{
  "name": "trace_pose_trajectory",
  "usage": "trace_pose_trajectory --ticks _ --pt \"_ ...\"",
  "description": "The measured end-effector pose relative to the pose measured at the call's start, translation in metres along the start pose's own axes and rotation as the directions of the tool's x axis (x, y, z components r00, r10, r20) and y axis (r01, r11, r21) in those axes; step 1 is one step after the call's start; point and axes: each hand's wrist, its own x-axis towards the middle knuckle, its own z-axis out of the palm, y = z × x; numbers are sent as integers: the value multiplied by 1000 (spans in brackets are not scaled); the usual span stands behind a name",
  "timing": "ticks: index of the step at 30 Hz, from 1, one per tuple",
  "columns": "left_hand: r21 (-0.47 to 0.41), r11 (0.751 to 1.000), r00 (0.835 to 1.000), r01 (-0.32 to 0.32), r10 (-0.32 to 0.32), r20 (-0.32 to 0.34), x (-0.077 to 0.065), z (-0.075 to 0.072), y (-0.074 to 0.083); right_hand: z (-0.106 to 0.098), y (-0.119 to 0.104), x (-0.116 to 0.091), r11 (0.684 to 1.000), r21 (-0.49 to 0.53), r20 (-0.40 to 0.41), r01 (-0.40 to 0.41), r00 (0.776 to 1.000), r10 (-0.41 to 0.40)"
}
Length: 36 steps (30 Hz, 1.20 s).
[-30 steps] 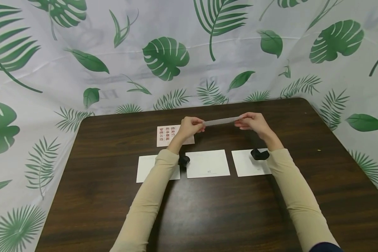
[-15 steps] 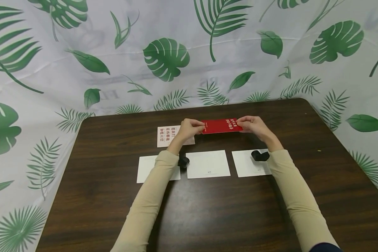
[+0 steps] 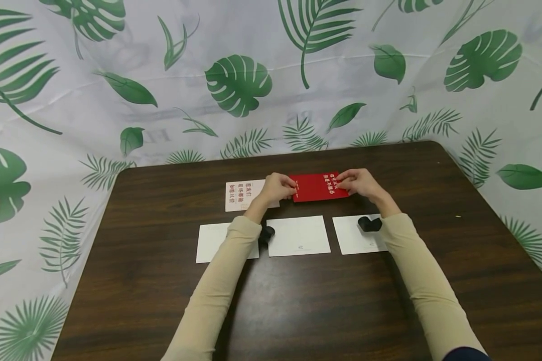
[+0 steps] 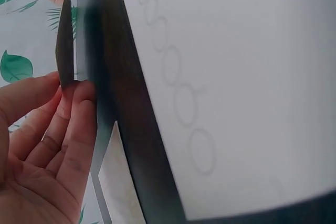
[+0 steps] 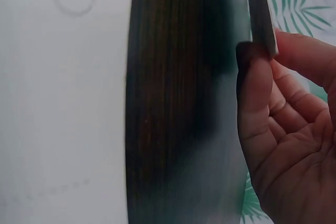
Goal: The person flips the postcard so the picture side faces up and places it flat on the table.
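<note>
Both hands hold a red card (image 3: 313,189) with white printed characters, close over the far middle of the table. My left hand (image 3: 276,188) pinches its left end between thumb and fingers, and my right hand (image 3: 362,183) pinches the right end. From the left wrist view the card (image 4: 65,40) appears nearly edge-on between the thumb and fingers. The right wrist view likewise shows the card's edge (image 5: 261,14) in the fingers. A pale card (image 3: 240,195) with red characters lies just left, partly covered by the left hand.
Three white cards lie in a row nearer the person: a left one (image 3: 212,240) partly under the left sleeve, a middle one (image 3: 299,236), and a right one (image 3: 354,238). Black wrist cameras hang over the row. A leaf-print cloth (image 3: 262,135) stands behind the dark wooden table (image 3: 316,306).
The held card was nearly edge-on and whitish a second ago; it has tilted so its red face shows. Both hands have lowered it slightly toward the table.
</note>
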Motion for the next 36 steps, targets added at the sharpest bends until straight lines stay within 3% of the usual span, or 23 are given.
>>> trace_pose_trajectory --ticks 11,17,26,36 --pt "73 997 1000 23 -24 9 -1 3 -2 9 -5 2 990 -141 2 18 1000 -17" --pt "136 989 999 50 -52 5 0 5 4 11 -8 4 965 -259 6 46 999 -46" --pt "352 934 997 69 -76 7 2 8 12 13 -17 4 921 -386 -4 52 998 -58" --pt "418 903 994 93 -105 5 4 10 14 11 -23 0 858 -513 -27 21 999 -41"
